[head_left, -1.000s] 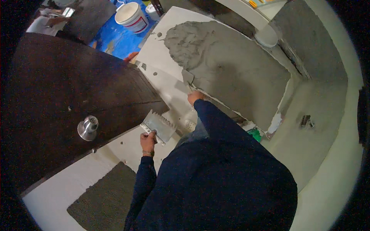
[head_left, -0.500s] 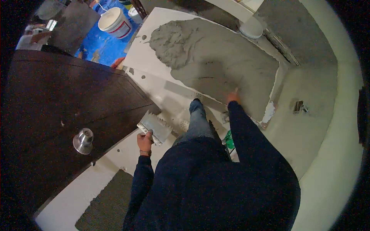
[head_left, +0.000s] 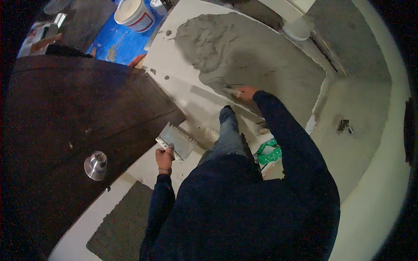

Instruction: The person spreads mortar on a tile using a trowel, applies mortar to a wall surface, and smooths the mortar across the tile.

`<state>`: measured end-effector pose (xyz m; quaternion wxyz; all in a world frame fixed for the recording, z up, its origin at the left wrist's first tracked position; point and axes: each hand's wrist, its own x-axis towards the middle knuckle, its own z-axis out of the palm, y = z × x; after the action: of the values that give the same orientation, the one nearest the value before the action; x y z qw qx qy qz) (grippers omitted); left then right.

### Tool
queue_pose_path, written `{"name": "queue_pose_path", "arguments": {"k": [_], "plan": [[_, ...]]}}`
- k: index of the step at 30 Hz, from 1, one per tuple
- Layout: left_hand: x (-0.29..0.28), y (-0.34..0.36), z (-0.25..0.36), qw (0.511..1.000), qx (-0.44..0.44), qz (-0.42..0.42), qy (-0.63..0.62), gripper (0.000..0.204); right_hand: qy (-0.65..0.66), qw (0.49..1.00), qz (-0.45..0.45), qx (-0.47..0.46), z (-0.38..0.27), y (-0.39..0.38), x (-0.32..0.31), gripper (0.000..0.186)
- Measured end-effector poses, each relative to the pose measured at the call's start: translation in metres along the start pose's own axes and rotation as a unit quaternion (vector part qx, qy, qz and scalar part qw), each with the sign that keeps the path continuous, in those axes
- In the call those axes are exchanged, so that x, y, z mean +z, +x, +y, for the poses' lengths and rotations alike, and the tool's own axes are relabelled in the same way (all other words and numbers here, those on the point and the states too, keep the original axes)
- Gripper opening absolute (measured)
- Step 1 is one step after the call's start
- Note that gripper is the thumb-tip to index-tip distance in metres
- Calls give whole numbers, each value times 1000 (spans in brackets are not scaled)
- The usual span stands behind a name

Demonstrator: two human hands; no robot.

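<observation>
A notched spreader (head_left: 179,141), its toothed edge turned up and away from me, is gripped along its pale back by my left hand (head_left: 164,158). It is held off to the left of my legs. Ahead, my right hand (head_left: 247,92) is closed round a trowel (head_left: 233,91), which is partly blurred and whose blade lies against the grey mortar (head_left: 270,69). The mortar covers much of a white surface (head_left: 161,56). It is lumpy at the far left and smoother toward the right.
On the left a dark brown door (head_left: 52,113) carries a round metal knob (head_left: 96,165). A white bucket (head_left: 135,19) stands on a blue sheet (head_left: 111,45) beyond it. A green cloth-like item (head_left: 269,152) lies beside my legs. Another grey mortar patch (head_left: 122,222) is at lower left.
My right hand has moved left across the mortar, and the trowel in it now shows. My left hand holds the spreader in nearly the same place. The view has shifted slightly.
</observation>
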<state>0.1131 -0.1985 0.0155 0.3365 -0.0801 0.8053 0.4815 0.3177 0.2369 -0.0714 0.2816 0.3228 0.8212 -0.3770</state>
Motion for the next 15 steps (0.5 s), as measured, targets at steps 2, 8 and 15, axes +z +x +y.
{"name": "queue_pose_path", "arguments": {"k": [2, 8, 15], "plan": [[1, -2, 1, 1000, 2, -3, 6, 35, -18, 998, -54, 23, 7, 16, -9, 51], [-2, -3, -18, 1000, -17, -17, 20, 33, -57, 987, 14, 150, -13, -2, -31, 45], [-5, 11, -32, 997, 42, -10, 69, 31, 65, 959, 227, 154, 25, -82, -1, 39]]}}
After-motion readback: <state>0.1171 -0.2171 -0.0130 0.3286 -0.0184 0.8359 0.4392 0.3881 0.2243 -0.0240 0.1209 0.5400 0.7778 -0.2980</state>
